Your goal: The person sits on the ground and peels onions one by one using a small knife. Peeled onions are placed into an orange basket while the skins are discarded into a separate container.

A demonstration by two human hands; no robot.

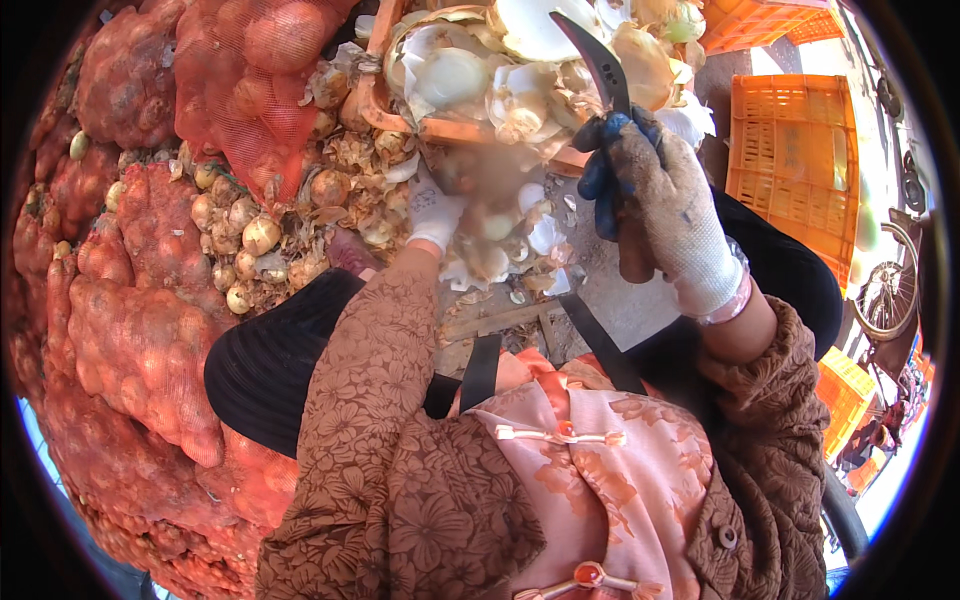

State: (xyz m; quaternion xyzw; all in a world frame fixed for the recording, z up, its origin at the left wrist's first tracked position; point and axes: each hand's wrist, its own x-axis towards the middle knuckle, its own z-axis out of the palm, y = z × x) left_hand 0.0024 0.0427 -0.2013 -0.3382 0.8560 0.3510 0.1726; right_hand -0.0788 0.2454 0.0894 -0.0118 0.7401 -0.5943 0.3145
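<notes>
My right hand [660, 202], in a dirty white work glove with blue-coated fingertips, is shut around the handle of a curved knife [600, 64]. The dark blade points up and to the left over a crate heaped with onion skins. My left hand [435, 214], in a white glove, reaches down beside the front rim of that orange plastic crate [450, 129]. A blurred patch and the loose peel hide its fingers, so its grip does not show. A peeled onion [450, 77] lies among skins in the crate. Pale peel [544, 234] lies on the ground between my knees.
Red mesh sacks of onions [142, 360] are piled along the left. Loose unpeeled onions [261, 235] and dry skins lie beside my left leg. At the right stand an orange slatted crate [791, 161] and a bicycle wheel [889, 281]. A wooden slat [499, 321] lies before me.
</notes>
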